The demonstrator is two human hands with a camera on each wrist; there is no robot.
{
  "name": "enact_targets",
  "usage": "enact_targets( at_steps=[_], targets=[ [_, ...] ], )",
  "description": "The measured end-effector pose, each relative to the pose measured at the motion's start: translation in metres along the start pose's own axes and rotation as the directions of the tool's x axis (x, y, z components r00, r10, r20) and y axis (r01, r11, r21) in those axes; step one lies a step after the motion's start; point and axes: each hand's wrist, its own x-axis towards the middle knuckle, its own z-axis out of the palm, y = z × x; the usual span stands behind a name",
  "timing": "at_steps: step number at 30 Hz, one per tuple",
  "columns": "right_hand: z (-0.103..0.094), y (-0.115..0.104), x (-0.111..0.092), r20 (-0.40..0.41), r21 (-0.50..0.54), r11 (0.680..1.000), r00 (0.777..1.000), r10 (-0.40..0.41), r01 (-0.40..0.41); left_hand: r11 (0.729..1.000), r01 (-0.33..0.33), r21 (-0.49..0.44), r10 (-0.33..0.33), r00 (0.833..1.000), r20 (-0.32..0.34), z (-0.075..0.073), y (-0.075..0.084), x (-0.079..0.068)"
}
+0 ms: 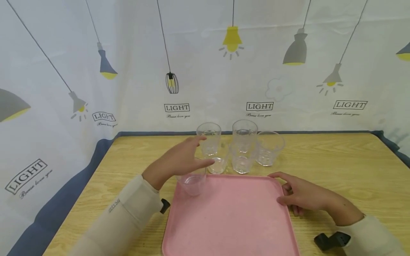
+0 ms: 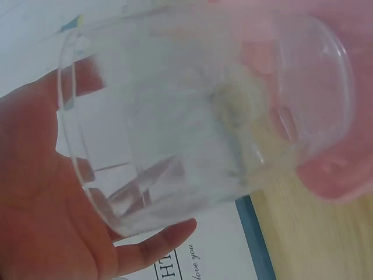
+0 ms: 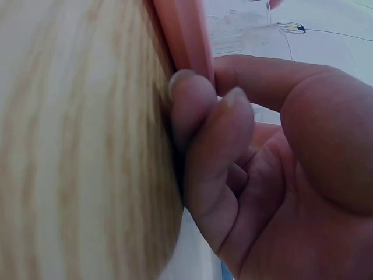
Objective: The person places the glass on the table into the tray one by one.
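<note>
A clear plastic cup [image 1: 192,185] stands on the back left corner of a pink tray [image 1: 230,217]. My left hand [image 1: 179,160] hovers just above that cup's rim, thumb and fingers spread apart. In the left wrist view the same cup [image 2: 175,134] fills the middle, with the hand behind its rim. My right hand [image 1: 307,193] grips the tray's back right corner, thumb at the rim and index finger along the corner. The right wrist view shows its other fingers [image 3: 218,151] curled against the tray's side, low over the tabletop.
Several more clear cups stand behind the tray, among them a back left cup [image 1: 209,142], a back middle cup [image 1: 245,133] and a right cup [image 1: 270,149]. The wooden table [image 1: 339,163] ends at a white curtain [image 1: 205,53] printed with lamps.
</note>
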Motion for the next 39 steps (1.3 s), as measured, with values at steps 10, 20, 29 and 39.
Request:
enact_targets(
  at_steps=[10, 20, 29, 39],
  targets=[
    [0.002, 0.002, 0.004, -0.001, 0.006, 1.000, 1.000, -0.004, 0.004, 0.995, 0.008, 0.099, -0.011, 1.000, 0.026, 0.004, 0.011, 0.017],
    [0.003, 0.002, 0.004, -0.011, -0.017, 1.000, 1.000, 0.002, -0.002, 0.992, 0.020, 0.128, -0.029, 0.997, 0.066, 0.008, 0.018, 0.026],
    [0.002, 0.001, 0.003, -0.008, -0.010, 1.000, 1.000, -0.016, 0.016, 0.986, 0.028, 0.162, -0.041, 0.996, 0.076, 0.007, 0.023, 0.029],
    [-0.001, 0.003, 0.002, -0.007, -0.008, 1.000, 1.000, -0.015, 0.014, 0.992, 0.018, 0.122, -0.027, 0.997, 0.072, 0.006, 0.025, 0.030]
  ],
)
